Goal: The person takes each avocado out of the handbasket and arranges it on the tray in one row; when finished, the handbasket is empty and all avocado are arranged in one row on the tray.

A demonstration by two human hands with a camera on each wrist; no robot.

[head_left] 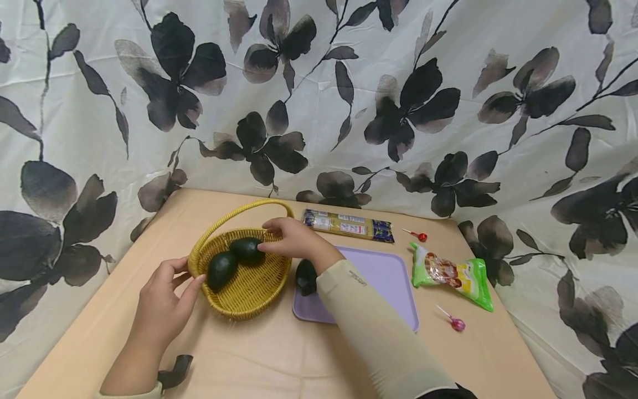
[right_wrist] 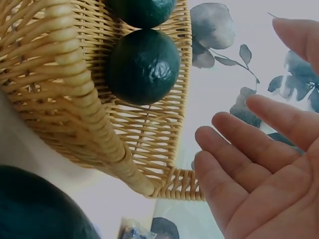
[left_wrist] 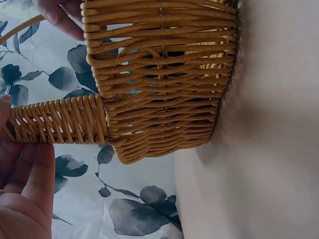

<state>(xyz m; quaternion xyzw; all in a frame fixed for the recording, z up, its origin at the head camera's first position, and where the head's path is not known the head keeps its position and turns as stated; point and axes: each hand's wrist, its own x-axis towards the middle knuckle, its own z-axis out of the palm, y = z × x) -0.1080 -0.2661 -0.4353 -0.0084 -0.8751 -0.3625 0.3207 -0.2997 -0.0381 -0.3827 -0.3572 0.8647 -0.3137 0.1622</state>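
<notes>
A yellow wicker basket (head_left: 244, 293) stands on the table with its arched handle (head_left: 234, 210) raised. My left hand (head_left: 161, 299) pinches the foot of that handle between thumb and fingers, as the left wrist view also shows. Two dark green avocados lie inside: one avocado (head_left: 221, 270) toward the left wall, the other avocado (head_left: 247, 251) behind it. Over the basket's far right rim reaches my right hand (head_left: 291, 241). Its fingers (right_wrist: 234, 164) are relaxed and hold nothing, apart from the avocado (right_wrist: 143, 67) in the right wrist view.
Another dark avocado (head_left: 305, 277) lies on the left part of a lilac tray (head_left: 399, 293), partly behind my right sleeve. Behind the tray are long gold-and-blue packets (head_left: 349, 225). Rightward lie a red lollipop (head_left: 421, 236), a green snack bag (head_left: 451, 272) and a pink lollipop (head_left: 457, 323).
</notes>
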